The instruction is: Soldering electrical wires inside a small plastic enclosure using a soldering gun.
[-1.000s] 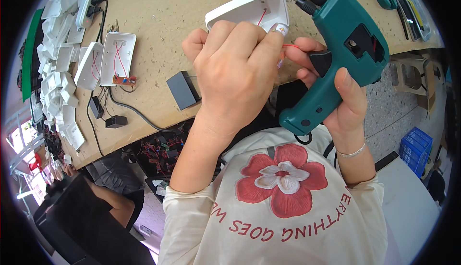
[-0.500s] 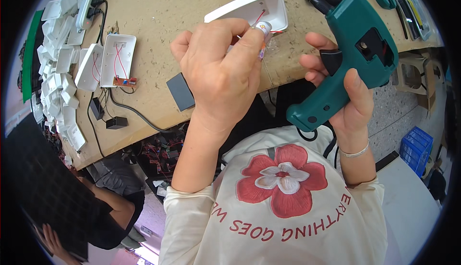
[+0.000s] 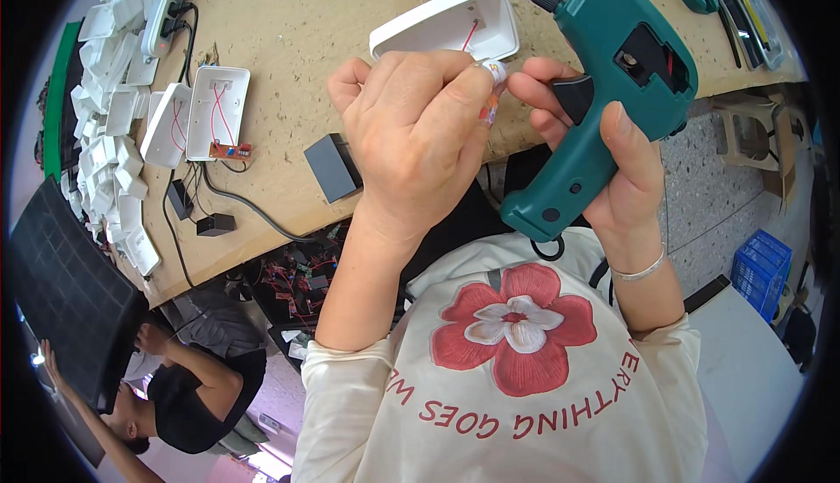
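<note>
My left hand (image 3: 411, 137) is closed, its thumb and fingers pinching a small white tube with coloured print (image 3: 494, 70). In my right hand (image 3: 634, 164) is a green pistol-shaped soldering gun (image 3: 604, 89) with a black trigger and a thin metal tip pointing to the upper left. Its handle lies between my thumb and fingers, and the fingertips near the trigger come close to the tube. Just beyond my left hand, an open white plastic case (image 3: 451, 24) stands on the table with a red wire inside. My left hand hides part of the tube and the case's near side.
A second open white case (image 3: 217, 111) with red wires and a small circuit board (image 3: 229, 150) lies left. Black boxes (image 3: 332, 168) sit near the edge. White shells (image 3: 122, 124) pile beside a power strip (image 3: 164, 15). A person (image 3: 206, 387) holds a dark panel (image 3: 74, 286) at lower left.
The soldering gun and my right hand have moved left, closer to my left hand. My left hand has shifted slightly right with the tube. The other person's dark panel has moved, uncovering more of them.
</note>
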`<state>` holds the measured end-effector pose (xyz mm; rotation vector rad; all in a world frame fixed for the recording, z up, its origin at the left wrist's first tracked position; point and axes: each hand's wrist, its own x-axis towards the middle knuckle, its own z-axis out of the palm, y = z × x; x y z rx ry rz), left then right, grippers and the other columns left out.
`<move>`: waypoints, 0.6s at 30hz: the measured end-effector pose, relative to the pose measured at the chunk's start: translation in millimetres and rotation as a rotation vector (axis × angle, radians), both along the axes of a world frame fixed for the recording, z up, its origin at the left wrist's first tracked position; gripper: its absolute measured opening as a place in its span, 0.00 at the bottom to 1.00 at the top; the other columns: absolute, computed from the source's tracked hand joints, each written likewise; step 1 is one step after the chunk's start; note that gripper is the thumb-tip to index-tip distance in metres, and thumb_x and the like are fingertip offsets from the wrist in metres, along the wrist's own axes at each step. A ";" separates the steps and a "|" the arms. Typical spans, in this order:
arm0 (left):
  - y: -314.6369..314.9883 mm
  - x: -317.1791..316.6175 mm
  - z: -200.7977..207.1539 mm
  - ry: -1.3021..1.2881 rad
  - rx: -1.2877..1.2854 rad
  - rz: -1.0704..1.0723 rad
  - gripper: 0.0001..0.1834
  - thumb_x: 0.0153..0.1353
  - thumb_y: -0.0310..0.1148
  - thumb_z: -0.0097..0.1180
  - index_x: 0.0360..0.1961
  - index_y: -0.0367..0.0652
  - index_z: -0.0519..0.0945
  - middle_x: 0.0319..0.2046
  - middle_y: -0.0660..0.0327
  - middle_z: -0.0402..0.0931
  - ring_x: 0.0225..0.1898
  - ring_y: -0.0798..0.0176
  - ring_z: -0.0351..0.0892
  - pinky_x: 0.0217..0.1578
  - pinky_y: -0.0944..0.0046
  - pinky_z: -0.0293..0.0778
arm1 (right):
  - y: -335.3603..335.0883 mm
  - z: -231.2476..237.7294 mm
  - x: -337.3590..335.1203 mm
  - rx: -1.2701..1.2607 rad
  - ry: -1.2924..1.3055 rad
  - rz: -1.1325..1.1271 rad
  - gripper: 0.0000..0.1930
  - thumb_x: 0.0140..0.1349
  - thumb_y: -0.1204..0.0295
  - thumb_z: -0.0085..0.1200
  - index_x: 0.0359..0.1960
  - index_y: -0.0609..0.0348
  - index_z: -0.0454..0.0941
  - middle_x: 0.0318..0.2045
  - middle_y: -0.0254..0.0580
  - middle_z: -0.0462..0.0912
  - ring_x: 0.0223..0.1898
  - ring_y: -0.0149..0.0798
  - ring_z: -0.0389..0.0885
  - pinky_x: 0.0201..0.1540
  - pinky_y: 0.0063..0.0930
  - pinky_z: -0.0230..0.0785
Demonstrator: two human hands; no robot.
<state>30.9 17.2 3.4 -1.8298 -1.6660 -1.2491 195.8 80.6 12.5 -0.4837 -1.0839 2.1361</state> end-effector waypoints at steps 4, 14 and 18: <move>0.6 -1.5 -3.3 -0.001 -0.004 0.013 0.11 0.36 0.26 0.59 0.25 0.47 0.75 0.27 0.69 0.73 0.27 0.66 0.69 0.34 0.62 0.51 | -0.7 1.7 -0.2 -0.006 -0.004 -0.033 0.31 0.62 0.60 0.48 0.61 0.67 0.54 0.54 0.61 0.67 0.55 0.50 0.70 0.52 0.30 0.70; 1.3 -3.2 17.2 0.068 -0.171 0.243 0.08 0.45 0.28 0.62 0.28 0.41 0.78 0.39 0.61 0.75 0.39 0.61 0.70 0.44 0.61 0.54 | 3.6 -0.5 35.7 0.079 -0.006 -0.046 0.34 0.61 0.61 0.50 0.62 0.67 0.50 0.56 0.63 0.63 0.49 0.47 0.75 0.46 0.32 0.74; 4.5 -6.3 16.6 0.058 -0.242 0.221 0.06 0.45 0.27 0.60 0.27 0.41 0.77 0.40 0.63 0.76 0.40 0.63 0.72 0.47 0.59 0.54 | -6.3 5.0 48.8 0.222 -0.148 -0.105 0.36 0.58 0.59 0.54 0.61 0.69 0.54 0.52 0.64 0.67 0.40 0.41 0.79 0.38 0.26 0.75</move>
